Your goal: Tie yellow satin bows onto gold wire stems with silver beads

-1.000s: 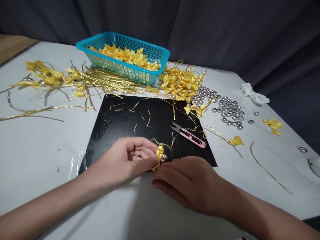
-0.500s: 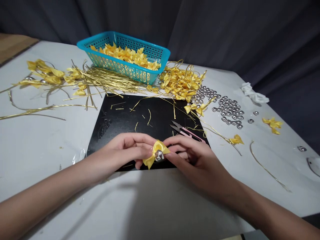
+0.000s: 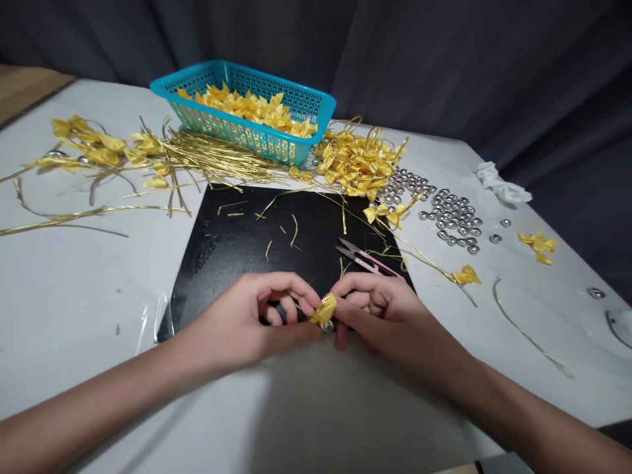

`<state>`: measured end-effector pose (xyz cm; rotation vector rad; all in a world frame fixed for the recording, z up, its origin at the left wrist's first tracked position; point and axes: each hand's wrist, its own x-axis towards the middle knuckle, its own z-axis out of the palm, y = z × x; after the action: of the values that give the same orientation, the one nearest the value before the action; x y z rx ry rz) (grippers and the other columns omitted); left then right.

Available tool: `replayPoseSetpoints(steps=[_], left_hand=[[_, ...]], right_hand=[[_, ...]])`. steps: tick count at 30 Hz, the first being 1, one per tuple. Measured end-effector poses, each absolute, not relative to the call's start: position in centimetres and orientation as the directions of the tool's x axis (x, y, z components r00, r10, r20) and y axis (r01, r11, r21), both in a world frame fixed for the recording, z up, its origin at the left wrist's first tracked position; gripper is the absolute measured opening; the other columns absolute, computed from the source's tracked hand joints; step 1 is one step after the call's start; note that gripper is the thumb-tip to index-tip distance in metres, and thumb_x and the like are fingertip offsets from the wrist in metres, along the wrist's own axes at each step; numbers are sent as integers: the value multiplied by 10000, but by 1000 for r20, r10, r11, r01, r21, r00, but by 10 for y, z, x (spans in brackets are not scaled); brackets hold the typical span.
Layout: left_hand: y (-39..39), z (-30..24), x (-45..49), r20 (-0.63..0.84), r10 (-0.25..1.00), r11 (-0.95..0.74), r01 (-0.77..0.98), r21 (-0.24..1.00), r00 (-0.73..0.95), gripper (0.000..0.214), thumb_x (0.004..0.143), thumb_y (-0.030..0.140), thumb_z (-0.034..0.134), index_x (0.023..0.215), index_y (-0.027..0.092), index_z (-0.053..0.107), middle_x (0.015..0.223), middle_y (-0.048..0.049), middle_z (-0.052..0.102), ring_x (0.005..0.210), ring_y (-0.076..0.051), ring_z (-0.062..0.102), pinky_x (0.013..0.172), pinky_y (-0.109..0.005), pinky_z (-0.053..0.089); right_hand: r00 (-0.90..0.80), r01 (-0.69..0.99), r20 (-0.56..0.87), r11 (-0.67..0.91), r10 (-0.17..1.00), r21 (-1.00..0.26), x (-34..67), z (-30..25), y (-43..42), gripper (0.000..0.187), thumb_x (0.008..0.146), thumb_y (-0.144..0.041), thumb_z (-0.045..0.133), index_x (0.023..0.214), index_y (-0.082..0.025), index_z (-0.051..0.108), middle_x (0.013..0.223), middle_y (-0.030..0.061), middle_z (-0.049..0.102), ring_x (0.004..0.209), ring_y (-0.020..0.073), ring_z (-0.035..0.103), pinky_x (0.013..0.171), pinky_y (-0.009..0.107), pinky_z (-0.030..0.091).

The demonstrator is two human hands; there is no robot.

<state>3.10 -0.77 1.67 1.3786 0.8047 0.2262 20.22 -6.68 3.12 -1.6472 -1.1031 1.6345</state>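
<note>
Between my fingertips is a yellow ribbon bow [image 3: 324, 308] with a shiny silver bead [image 3: 326, 326] at its underside. My left hand [image 3: 269, 316] pinches it from the left, thumb below and fingertips above. From the other side my right hand [image 3: 378, 309] grips the bow's right edge between thumb and forefinger. Both hands are over the near edge of a black board [image 3: 237, 243]. Thread snips with pink handles [image 3: 370, 259] lie on the board just beyond my right hand, among short gold wire clippings.
A blue basket [image 3: 237, 125] of yellow bows stands at the back, gold wires [image 3: 217, 158] in front of it. Wired yellow bows [image 3: 360, 161] and silver beads [image 3: 454, 220] lie to the right. More bows [image 3: 93, 141] are at the left; a crumpled white tissue [image 3: 503, 184] is far right.
The bow has turned in my fingers and shifted slightly right, so the bead now shows at its lower side. My left hand has moved its grip, with its fingers more curled.
</note>
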Motion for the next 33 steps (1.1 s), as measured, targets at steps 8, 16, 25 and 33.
replayPoseSetpoints(steps=[8, 16, 25, 33], left_hand=[[2, 15, 25, -361, 493, 466, 110, 878, 791, 217, 733, 213, 688, 936, 150, 647, 673, 28, 595, 508, -34, 445, 469, -118, 337], [-2, 11, 22, -348, 545, 451, 83, 889, 763, 147, 721, 198, 710, 855, 143, 685, 611, 46, 550, 530, -32, 459, 494, -99, 364], [0, 7, 21, -356, 523, 480, 77, 874, 774, 203, 697, 180, 729, 897, 155, 717, 740, -17, 697, 638, -78, 616, 572, -117, 452], [-1, 10, 23, -359, 536, 431, 117, 895, 764, 229, 641, 70, 718, 846, 172, 729, 630, 48, 654, 457, -3, 492, 458, -66, 385]], right_hand=[[-164, 31, -522, -525, 837, -851, 213, 31, -65, 238, 799, -353, 582, 670, -155, 551, 440, -60, 505, 317, 10, 272, 332, 136, 226], [183, 383, -203, -260, 962, -886, 210, 31, -66, 176, 784, -298, 578, 674, -161, 573, 521, -20, 500, 458, 60, 401, 426, 181, 302], [-177, 118, -390, -374, 903, -920, 198, 34, -78, 185, 769, -325, 640, 738, -152, 582, 499, -58, 462, 381, 22, 322, 349, 165, 221], [-210, 41, -478, -481, 853, -876, 198, 34, -77, 205, 812, -336, 610, 756, -150, 546, 525, -75, 493, 352, -9, 346, 315, 121, 226]])
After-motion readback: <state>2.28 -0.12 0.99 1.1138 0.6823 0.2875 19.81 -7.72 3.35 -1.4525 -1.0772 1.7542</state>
